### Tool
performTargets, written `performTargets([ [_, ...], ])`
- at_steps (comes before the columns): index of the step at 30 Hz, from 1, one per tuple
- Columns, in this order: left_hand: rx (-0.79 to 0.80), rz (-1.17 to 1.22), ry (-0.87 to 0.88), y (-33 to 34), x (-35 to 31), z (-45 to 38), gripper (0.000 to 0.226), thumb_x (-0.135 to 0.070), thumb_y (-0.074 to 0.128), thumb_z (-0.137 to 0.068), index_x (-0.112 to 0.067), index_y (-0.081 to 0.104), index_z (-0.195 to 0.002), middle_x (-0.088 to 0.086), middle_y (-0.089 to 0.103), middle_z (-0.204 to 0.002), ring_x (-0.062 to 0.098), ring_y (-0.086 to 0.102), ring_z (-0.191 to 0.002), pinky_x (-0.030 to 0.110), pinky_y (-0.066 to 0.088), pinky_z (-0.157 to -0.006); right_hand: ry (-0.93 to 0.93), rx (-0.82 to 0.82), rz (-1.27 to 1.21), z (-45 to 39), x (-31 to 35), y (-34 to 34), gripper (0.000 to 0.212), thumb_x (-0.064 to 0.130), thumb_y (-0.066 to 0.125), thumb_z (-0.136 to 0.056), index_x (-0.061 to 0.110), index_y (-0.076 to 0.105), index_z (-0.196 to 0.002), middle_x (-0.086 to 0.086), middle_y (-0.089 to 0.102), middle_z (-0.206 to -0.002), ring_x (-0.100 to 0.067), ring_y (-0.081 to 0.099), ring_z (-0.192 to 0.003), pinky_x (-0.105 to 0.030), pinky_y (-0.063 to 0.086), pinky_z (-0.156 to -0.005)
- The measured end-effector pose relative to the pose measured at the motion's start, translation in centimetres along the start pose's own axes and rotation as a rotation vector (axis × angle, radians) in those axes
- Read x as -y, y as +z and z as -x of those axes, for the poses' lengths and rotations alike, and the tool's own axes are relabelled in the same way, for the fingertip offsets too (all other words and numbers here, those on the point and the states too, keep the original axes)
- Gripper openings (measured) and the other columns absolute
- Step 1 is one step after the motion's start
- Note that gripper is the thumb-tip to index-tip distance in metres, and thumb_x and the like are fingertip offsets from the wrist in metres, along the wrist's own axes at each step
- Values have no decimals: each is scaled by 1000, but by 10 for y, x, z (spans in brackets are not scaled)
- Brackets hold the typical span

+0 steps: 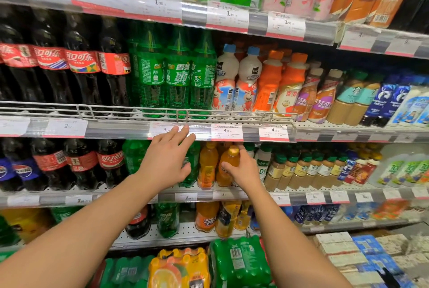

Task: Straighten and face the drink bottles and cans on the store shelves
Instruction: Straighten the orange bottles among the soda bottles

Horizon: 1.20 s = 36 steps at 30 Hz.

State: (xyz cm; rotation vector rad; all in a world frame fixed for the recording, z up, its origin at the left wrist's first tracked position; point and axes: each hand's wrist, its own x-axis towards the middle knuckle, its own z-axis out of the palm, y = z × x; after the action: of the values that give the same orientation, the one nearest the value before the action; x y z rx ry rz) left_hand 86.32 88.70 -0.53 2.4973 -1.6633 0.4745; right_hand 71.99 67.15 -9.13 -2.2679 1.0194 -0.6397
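Supermarket drinks aisle, tiered white shelves [325, 126] packed front to back, price tags along every rail. Largest first: tall dark cola bottles [79, 62] at the left of the upper tier, green soda bottles [176, 71] beside them, then milk and coffee drinks thinning off to the right. One tier down, more cola, green bottles partly hidden behind the left hand, and a short run of orange drinks. Shrink-wrapped packs at the bottom.

Right hand [243, 171] wrapped round the orange soda bottle [228, 164], thumb across the front, fingers curling behind near the cap. Bottle upright at the shelf front, touching its orange neighbour [208, 164] on the left. Left hand [168, 160] spread wide, fingers straight, holding nothing, raised in front of the green bottles with fingertips up at the price rail [202, 132].

Probably mid-facing on this one bottle. To do it well: twist about the upright axis, not lift, until the label faces out, then draw the base flush with the shelf lip. Left hand best used flat against the neighbours to stop a domino.

Little room. Rail of the shelf above close over the caps, so hardly any lift allowed. Bottles packed shoulder to shoulder, with white-capped ones just beside on the right. Only free direction: straight out toward the aisle.
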Motion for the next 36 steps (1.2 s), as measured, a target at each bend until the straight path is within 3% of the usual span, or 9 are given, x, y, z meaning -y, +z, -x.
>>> performTargets([
  [6, -5, 2, 1, 2, 2, 0, 79, -48, 59, -89, -25, 28, -158, 2, 22, -168, 27, 23, -153, 47, 29, -118, -31, -11, -65, 19, -12, -1, 47, 46, 77, -87, 31, 54, -125, 4, 68, -109, -26, 65, -104, -42, 54, -90],
  [10, -9, 5, 4, 5, 3, -1, 79, -47, 61, -88, -26, 29, -157, 2, 22, -168, 28, 24, -153, 48, 30, -118, -36, -21, -107, 42, -18, -2, 52, 41, 79, -86, 36, 53, -131, 4, 68, -113, -22, 63, -104, -38, 52, -91],
  [15, -15, -6, 11, 7, 5, -1, 80, -46, 63, -88, -25, 30, -157, 2, 23, -168, 27, 25, -153, 48, 31, -116, -119, -108, -170, 70, -17, -3, 50, 38, 79, -88, 34, 56, -132, 8, 66, -105, -12, 65, -81, -26, 45, -73],
  [25, -12, 16, 9, 7, 1, -2, 81, -45, 64, -89, -22, 28, -158, 5, 18, -168, 30, 20, -154, 46, 26, -121, -79, -118, -242, 86, -13, -21, 50, 45, 76, -89, 37, 55, -133, 10, 70, -93, -2, 64, -67, -29, 52, -75],
  [28, -97, 67, 3, 6, -7, 3, 66, -35, 66, -89, -17, 46, -149, 8, 37, -160, 32, 35, -146, 48, 32, -118, -63, -123, -251, 88, -19, -23, 50, 46, 75, -89, 38, 54, -134, 10, 71, -94, -3, 65, -68, -33, 56, -79],
  [30, -232, 119, 93, 15, -18, 14, 48, -22, 67, -85, -15, 61, -132, 7, 56, -140, 30, 52, -127, 47, 44, -105, -64, -128, -266, 88, -23, -25, 48, 46, 75, -89, 39, 55, -132, 8, 71, -94, -6, 67, -71, -37, 57, -82],
  [32, -226, 157, 196, 31, -33, 23, 39, -18, 65, -84, -18, 66, -122, 1, 62, -126, 23, 60, -111, 39, 54, -90, -68, -131, -279, 88, -26, -26, 47, 46, 75, -89, 39, 55, -130, 7, 71, -96, -9, 68, -75, -38, 57, -82],
  [34, -114, 253, 127, 46, -49, 21, 39, -20, 61, -88, -22, 64, -128, -5, 60, -131, 18, 62, -112, 35, 57, -82, -79, -130, -284, 89, -28, -27, 47, 46, 75, -88, 39, 55, -130, 8, 70, -98, -10, 68, -79, -38, 57, -82],
  [36, -11, 453, -81, 57, -60, 6, 52, -21, 58, -92, -23, 52, -144, -4, 51, -148, 19, 60, -121, 39, 55, -96, -96, -130, -289, 89, -31, -28, 48, 46, 75, -88, 40, 54, -130, 10, 70, -100, -6, 68, -79, -33, 57, -80],
])
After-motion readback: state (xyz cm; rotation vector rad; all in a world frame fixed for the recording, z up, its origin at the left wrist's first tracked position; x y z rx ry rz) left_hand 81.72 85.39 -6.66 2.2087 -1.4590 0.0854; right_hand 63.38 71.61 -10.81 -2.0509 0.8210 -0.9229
